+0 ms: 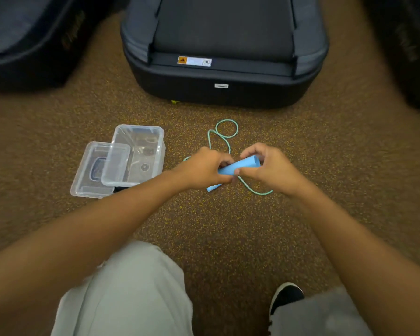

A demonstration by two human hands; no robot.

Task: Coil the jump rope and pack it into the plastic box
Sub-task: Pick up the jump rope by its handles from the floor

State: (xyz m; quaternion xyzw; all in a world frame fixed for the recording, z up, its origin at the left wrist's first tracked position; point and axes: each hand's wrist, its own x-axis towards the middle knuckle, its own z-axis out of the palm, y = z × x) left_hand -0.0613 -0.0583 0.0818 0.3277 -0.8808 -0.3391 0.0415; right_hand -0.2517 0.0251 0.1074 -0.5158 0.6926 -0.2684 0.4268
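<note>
Both hands meet over the brown speckled floor. My left hand (204, 169) grips the blue jump rope handles (243, 166), and a second blue handle end (212, 187) pokes out below it. My right hand (268, 167) pinches the upper handle near its far end. The teal rope (224, 135) lies loose on the floor in a small loop beyond my hands, and another stretch curves out under my right hand. The clear plastic box (141, 151) sits open to the left, apart from both hands.
The box's clear lid (95, 170) lies partly under the box at its left. A large dark treadmill base (223, 76) stands straight ahead, and dark machines flank it. My knees and a black shoe (285, 297) are at the bottom.
</note>
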